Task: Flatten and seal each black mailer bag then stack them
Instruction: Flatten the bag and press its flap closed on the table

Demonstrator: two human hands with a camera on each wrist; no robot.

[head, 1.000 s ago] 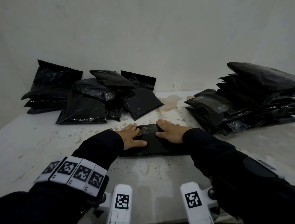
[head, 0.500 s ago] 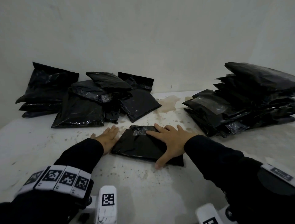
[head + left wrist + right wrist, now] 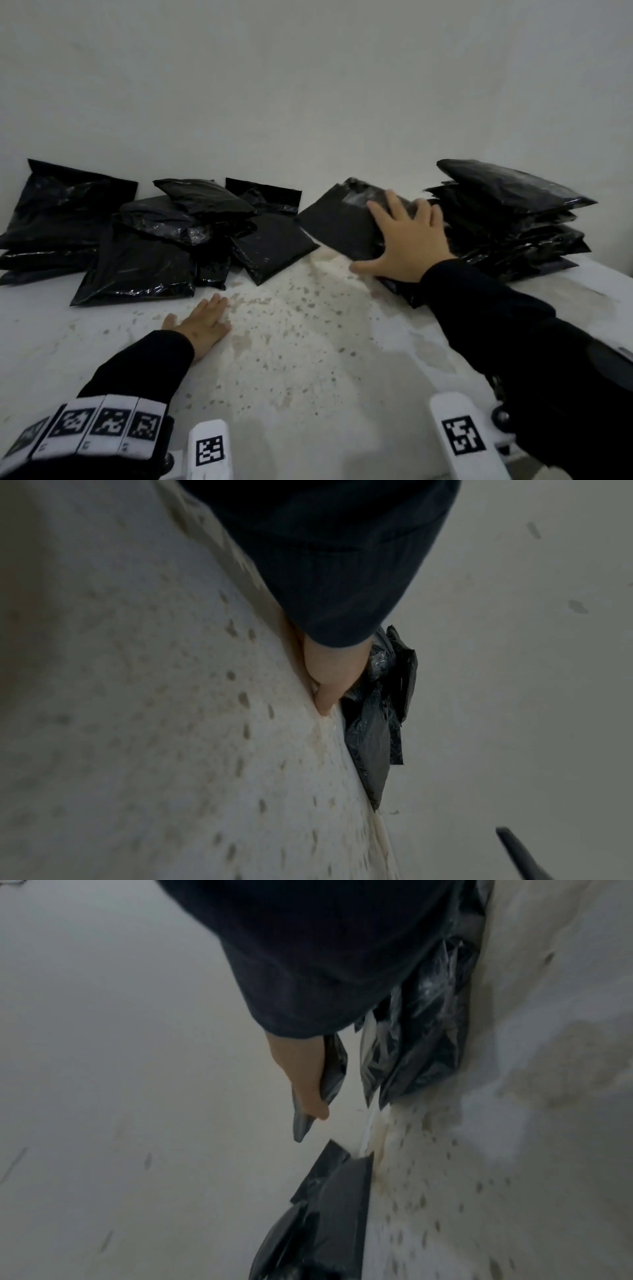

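— Two hands are in view, so how are your fingers set?

— Your right hand (image 3: 407,243) grasps a black mailer bag (image 3: 342,222), fingers spread across its top face and thumb hooked under its near edge. The right wrist view shows the same grip from behind, the bag (image 3: 330,1069) pinched against the palm of that hand (image 3: 301,1074). Your left hand (image 3: 202,323) holds nothing: it lies flat on the speckled white tabletop (image 3: 308,359), fingers straight and close together. In the left wrist view that hand (image 3: 329,674) presses against the surface.

— Where is the bag you hold?

— It is lifted off the table and tilted, far edge higher, just left of the stack of mailer bags (image 3: 513,222) on your right and overlapping its front. Whether it touches the stack, I cannot tell.

— And the other bags?

— A loose pile of mailer bags (image 3: 144,236) sits at the back left against the pale wall (image 3: 308,85), just beyond your left fingertips and apart from them. Both your sleeves are dark, and white bands with square black-and-white markers (image 3: 102,425) wrap your left forearm.
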